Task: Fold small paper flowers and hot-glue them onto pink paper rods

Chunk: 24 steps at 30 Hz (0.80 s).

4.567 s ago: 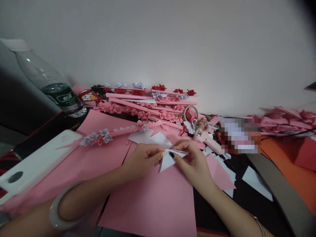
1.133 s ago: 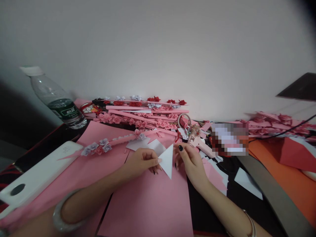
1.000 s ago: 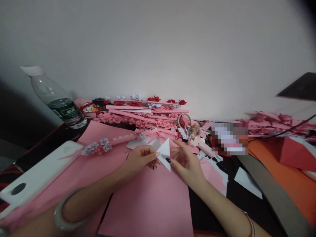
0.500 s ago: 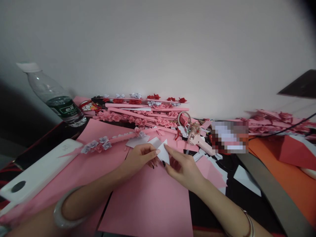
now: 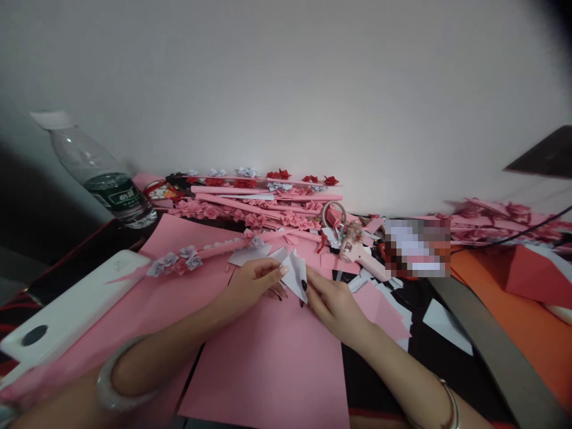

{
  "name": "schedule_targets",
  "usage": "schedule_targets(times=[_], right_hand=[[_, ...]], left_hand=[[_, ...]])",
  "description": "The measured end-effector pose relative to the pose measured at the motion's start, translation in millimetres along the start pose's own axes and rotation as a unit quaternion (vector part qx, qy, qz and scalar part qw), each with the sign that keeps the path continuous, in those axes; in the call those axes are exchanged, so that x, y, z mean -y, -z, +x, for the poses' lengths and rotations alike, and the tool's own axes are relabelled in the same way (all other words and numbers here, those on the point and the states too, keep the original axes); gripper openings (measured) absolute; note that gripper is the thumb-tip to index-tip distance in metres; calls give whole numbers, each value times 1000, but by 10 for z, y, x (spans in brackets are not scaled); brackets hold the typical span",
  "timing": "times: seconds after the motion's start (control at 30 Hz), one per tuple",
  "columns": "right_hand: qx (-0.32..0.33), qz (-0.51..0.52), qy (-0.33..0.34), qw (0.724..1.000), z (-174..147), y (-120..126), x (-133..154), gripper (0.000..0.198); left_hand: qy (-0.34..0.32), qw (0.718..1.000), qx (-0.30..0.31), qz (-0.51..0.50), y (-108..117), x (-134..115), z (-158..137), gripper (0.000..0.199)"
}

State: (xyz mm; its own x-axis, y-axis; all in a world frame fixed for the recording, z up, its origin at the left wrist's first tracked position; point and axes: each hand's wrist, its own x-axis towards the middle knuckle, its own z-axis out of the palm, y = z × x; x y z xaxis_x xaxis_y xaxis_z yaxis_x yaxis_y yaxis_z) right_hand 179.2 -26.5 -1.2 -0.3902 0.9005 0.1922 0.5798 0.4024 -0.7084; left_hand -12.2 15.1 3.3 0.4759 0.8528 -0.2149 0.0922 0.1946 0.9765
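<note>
A small folded piece of white paper is pinched between both hands just above a pink paper sheet. My left hand grips its left edge with thumb and forefinger. My right hand, nails painted dark, presses the paper's right side with the thumb on its face. A pale bangle sits on my left wrist and a thin bracelet on my right.
A water bottle stands at the far left and a white power bank lies near it. Pink sticks with paper flowers are piled by the wall. A pink glue gun, a tape roll and paper scraps lie to the right.
The white paper went from an open triangle held up to a smaller folded shape. My right hand moved in from the right and pressed onto it; both hands sank slightly toward the pink sheet.
</note>
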Motion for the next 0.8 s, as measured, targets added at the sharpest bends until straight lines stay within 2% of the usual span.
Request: schedule_targets(times=[0.2, 0.3, 0.5, 0.57, 0.7, 0.8], right_hand=[[-27, 183, -85, 979, 17, -51, 4, 55], [-37, 238, -111, 964, 37, -62, -4, 52], [-78, 185, -129, 971, 82, 6, -24, 27], [-90, 201, -136, 966, 97, 31, -19, 18], [-101, 327, -163, 925, 108, 13, -15, 14], [-92, 390, -170, 900, 98, -37, -20, 19]], left_hand=[[-18, 999, 28, 6, -1, -6, -18, 21], [-28, 999, 17, 21, -4, -14, -31, 20], [-47, 995, 33, 79, -12, -21, -61, 19], [-47, 995, 37, 76, -13, -7, -62, 19], [-33, 997, 51, 39, -19, 60, -47, 22], [18, 995, 94, 5, -32, 109, -34, 24]])
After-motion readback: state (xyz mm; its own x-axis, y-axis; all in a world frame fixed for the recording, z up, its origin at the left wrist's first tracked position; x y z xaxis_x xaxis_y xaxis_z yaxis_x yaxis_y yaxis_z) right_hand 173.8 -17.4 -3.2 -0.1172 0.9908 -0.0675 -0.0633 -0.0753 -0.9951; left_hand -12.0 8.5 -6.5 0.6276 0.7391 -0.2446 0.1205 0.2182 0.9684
